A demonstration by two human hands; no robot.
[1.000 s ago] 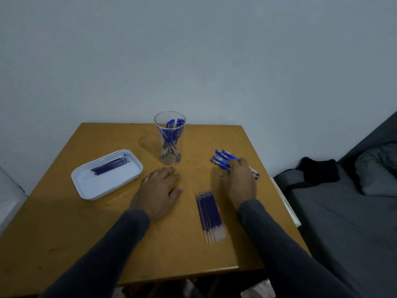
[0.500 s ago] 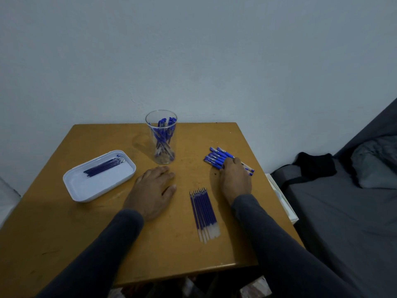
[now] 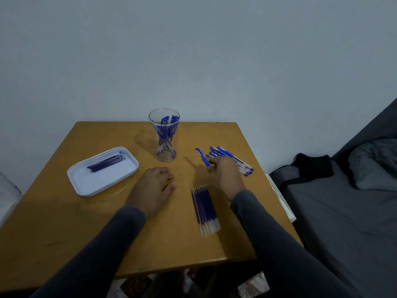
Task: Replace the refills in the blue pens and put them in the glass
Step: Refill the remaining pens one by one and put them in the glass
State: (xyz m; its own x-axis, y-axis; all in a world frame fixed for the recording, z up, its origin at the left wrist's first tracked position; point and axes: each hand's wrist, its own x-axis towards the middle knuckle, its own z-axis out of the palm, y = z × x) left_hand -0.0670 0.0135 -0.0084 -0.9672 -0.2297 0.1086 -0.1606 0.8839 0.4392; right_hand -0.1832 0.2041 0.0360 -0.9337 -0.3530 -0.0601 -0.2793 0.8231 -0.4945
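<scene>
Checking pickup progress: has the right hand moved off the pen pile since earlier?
Yes. The right hand has drawn one pen leftward from the pile, toward the glass.

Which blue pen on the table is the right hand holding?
The single blue pen angled left of the blue pen pile, pinched by the right hand; the others lie together untouched.

Head camera looks forward and down over the table.

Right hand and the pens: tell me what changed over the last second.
The right hand has drawn one blue pen leftward out of the pen pile and pinches it at the fingertips. The left hand still rests flat on the table; glass, tray and loose refills unmoved.
</scene>
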